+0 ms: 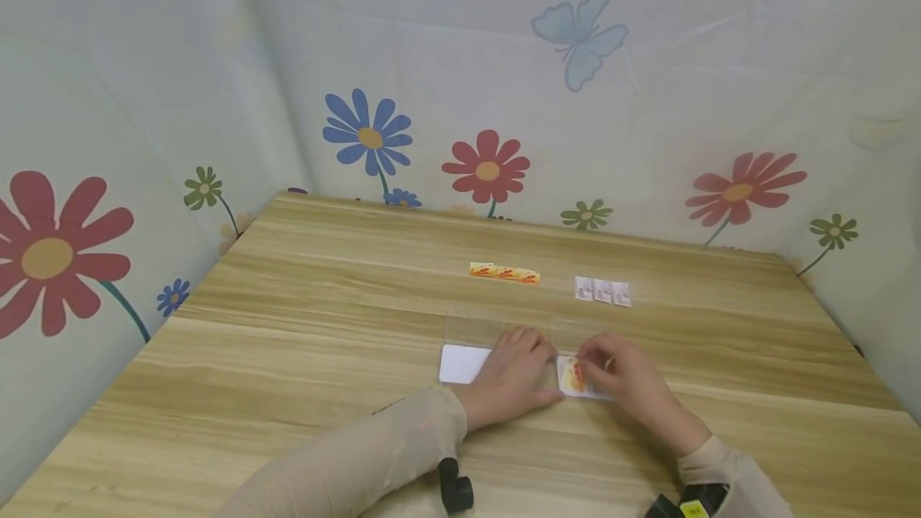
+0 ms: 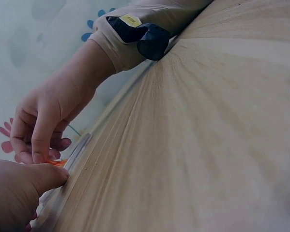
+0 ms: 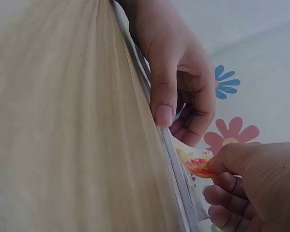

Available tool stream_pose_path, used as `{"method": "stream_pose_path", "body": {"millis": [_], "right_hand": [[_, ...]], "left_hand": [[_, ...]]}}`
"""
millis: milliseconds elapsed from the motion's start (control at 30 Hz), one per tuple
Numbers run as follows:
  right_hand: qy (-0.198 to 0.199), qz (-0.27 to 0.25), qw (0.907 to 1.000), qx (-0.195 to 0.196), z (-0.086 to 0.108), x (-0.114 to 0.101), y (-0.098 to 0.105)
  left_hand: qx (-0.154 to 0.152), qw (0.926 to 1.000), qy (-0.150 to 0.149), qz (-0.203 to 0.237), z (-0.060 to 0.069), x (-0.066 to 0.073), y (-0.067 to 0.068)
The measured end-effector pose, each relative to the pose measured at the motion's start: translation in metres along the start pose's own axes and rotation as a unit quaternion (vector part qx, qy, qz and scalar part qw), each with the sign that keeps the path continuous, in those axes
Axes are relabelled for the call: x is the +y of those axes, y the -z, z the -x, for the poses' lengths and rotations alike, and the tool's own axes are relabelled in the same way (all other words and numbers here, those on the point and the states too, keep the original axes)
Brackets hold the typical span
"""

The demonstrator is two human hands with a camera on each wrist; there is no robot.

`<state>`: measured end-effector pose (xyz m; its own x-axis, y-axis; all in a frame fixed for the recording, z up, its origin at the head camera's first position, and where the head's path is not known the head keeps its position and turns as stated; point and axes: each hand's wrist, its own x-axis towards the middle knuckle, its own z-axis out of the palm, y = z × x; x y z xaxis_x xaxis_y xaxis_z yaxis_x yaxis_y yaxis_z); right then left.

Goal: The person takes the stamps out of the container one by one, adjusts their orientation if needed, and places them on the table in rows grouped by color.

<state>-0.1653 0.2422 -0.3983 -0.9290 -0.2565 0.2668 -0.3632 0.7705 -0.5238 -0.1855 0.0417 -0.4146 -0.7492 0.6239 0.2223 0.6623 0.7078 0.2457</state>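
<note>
A yellow-orange stamp with a perforated edge and the number 80 lies at the right part of a flat white stamp holder with clear flaps. My right hand pinches the stamp between thumb and forefinger. In the right wrist view the stamp bends up from the holder's edge. My left hand holds the holder across its middle, thumb on the near edge and bent fingers towards the far edge. Its palm hides the holder's centre.
Beyond the holder, a short row of yellow-orange stamps lies on the wooden table. To its right is a row of three pale stamps. A flowered cloth hangs behind the table.
</note>
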Motion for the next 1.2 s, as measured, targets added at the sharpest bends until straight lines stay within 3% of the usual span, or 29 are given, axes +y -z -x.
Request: {"method": "stream_pose_path", "body": {"millis": [400,933,1200], "right_hand": [[-0.043,-0.004,0.9984,-0.036,-0.002,-0.006,0.013],[-0.047,-0.066,0.9949,-0.059,-0.001,-0.003,0.022],[-0.071,-0.113,0.9882,-0.075,-0.001,-0.005,0.027]], "left_hand": [[-0.001,1.0000,-0.003,-0.008,0.000,0.001,0.002],[-0.008,0.9999,-0.002,-0.008,0.000,0.001,0.003],[-0.003,0.9999,-0.006,-0.016,-0.001,0.001,0.002]]}}
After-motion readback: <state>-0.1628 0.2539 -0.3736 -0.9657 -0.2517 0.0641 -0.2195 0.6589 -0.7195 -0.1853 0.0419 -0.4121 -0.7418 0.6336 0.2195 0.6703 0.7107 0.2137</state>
